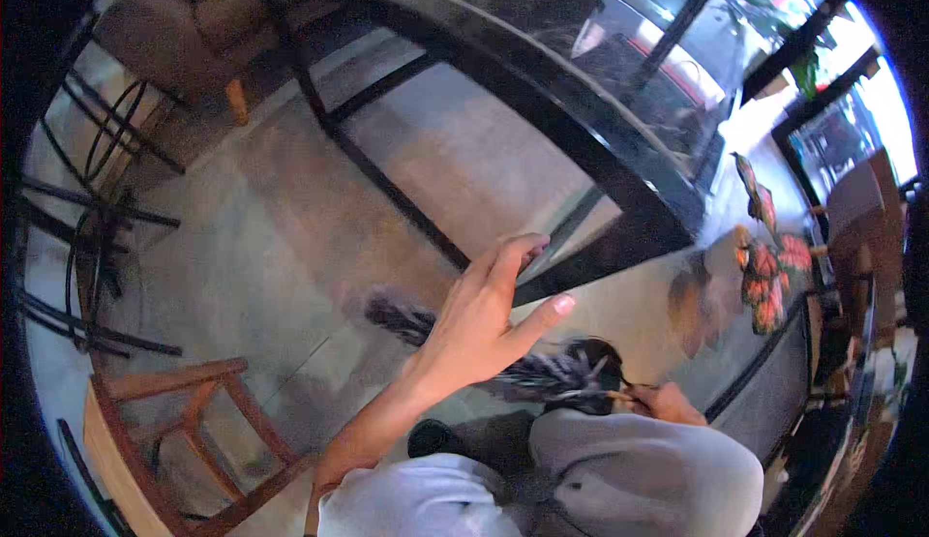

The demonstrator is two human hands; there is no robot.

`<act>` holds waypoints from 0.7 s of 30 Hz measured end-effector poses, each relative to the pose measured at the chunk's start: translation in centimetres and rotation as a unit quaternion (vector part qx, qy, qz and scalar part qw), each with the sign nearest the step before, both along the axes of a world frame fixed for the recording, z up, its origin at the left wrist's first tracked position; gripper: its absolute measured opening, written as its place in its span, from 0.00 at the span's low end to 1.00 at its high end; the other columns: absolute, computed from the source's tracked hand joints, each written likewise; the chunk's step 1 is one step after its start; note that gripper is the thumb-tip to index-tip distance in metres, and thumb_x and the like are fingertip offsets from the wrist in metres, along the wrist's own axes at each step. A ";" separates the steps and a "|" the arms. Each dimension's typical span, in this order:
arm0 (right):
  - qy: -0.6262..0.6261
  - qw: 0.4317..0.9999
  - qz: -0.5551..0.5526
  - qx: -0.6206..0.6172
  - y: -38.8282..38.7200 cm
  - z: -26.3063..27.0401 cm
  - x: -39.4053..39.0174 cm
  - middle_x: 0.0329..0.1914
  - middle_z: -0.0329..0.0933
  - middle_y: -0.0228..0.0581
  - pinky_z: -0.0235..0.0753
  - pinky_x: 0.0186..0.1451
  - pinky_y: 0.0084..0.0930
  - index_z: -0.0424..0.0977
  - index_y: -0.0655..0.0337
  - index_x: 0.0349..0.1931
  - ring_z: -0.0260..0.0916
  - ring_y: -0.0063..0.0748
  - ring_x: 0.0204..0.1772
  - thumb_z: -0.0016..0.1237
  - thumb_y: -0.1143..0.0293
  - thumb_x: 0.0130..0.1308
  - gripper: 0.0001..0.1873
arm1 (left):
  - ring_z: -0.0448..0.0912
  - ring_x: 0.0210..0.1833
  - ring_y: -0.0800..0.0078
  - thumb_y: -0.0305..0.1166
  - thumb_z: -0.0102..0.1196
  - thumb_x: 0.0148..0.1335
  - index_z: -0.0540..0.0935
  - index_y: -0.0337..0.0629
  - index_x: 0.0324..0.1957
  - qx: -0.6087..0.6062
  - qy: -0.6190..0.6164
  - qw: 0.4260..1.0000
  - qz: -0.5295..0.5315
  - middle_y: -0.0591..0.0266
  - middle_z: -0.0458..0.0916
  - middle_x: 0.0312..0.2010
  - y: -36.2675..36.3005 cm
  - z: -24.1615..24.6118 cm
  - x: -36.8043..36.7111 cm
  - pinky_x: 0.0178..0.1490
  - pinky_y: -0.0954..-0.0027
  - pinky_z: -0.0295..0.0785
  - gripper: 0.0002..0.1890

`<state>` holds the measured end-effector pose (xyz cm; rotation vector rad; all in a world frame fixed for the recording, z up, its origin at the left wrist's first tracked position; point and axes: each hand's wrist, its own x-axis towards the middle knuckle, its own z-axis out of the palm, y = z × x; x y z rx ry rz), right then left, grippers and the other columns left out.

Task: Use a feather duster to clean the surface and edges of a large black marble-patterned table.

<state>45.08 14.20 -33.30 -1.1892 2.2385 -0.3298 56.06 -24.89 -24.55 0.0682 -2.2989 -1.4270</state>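
Observation:
My left hand [483,316] reaches forward at the middle of the view, fingers extended and thumb apart, holding nothing. Its fingertips are close to the lower corner of a black-framed table [610,261]; whether they touch it cannot be told. Low on the right, beside my knee, my right hand [664,400] is closed around the thin handle of what looks like a feather duster [555,377]. Dark, greyish feathers stretch leftward from that handle and pass behind my left wrist. Both of my knees, in light trousers [646,457], are bent in front of me.
A wooden chair or stool frame [239,406] stands at lower left. Black metal furniture legs [94,225] line the left edge. Reddish flowers [769,276] and a brown chair [864,203] are on the right. Tall glass panes [697,36] let in light at upper right.

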 end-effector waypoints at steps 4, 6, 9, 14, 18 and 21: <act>0.055 0.981 -0.130 0.130 10.3 3.7 -0.5 0.19 0.74 0.49 0.74 0.28 0.45 0.76 0.55 0.33 0.73 0.57 0.23 0.50 0.52 0.61 0.15 | 0.66 0.61 0.44 0.40 0.56 0.62 0.64 0.31 0.61 -0.017 0.038 0.999 -0.031 0.39 0.66 0.57 1.3 -0.8 -1.5 0.64 0.56 0.61 0.30; 0.102 0.983 -0.112 0.107 12.7 5.9 -2.1 0.15 0.70 0.50 0.68 0.23 0.43 0.74 0.57 0.24 0.69 0.56 0.20 0.52 0.53 0.60 0.17 | 0.65 0.62 0.45 0.39 0.56 0.62 0.63 0.31 0.61 -0.051 0.041 0.998 -0.014 0.39 0.65 0.58 1.5 -0.3 -1.5 0.65 0.56 0.60 0.31; 0.189 0.973 -0.064 0.119 12.1 7.8 -4.6 0.13 0.68 0.49 0.68 0.24 0.43 0.74 0.59 0.20 0.68 0.56 0.19 0.50 0.52 0.60 0.20 | 0.65 0.64 0.45 0.38 0.57 0.60 0.64 0.29 0.61 -0.073 0.032 0.997 -0.009 0.38 0.64 0.60 1.6 0.1 -2.0 0.66 0.56 0.59 0.32; 0.238 0.956 -0.121 0.124 16.6 9.5 -10.6 0.12 0.66 0.49 0.61 0.23 0.43 0.69 0.59 0.14 0.64 0.59 0.20 0.51 0.50 0.56 0.23 | 0.70 0.57 0.44 0.37 0.60 0.59 0.69 0.28 0.55 -0.059 0.030 0.998 -0.024 0.38 0.72 0.53 2.0 0.8 -3.1 0.60 0.57 0.65 0.28; 0.316 0.945 -0.075 0.051 16.4 8.9 -13.0 0.12 0.62 0.51 0.59 0.20 0.40 0.70 0.64 0.16 0.63 0.56 0.17 0.49 0.56 0.61 0.22 | 0.74 0.54 0.52 0.34 0.60 0.58 0.73 0.34 0.51 -0.058 -0.030 0.997 -0.028 0.47 0.77 0.48 1.2 0.6 -3.2 0.58 0.58 0.66 0.21; 0.134 0.982 -0.125 0.046 14.1 6.1 -14.1 0.16 0.67 0.54 0.63 0.24 0.42 0.75 0.64 0.23 0.68 0.57 0.21 0.45 0.53 0.65 0.22 | 0.71 0.60 0.59 0.26 0.61 0.55 0.73 0.38 0.48 -0.048 -0.110 0.992 -0.026 0.52 0.76 0.51 0.9 1.6 -4.2 0.63 0.59 0.62 0.19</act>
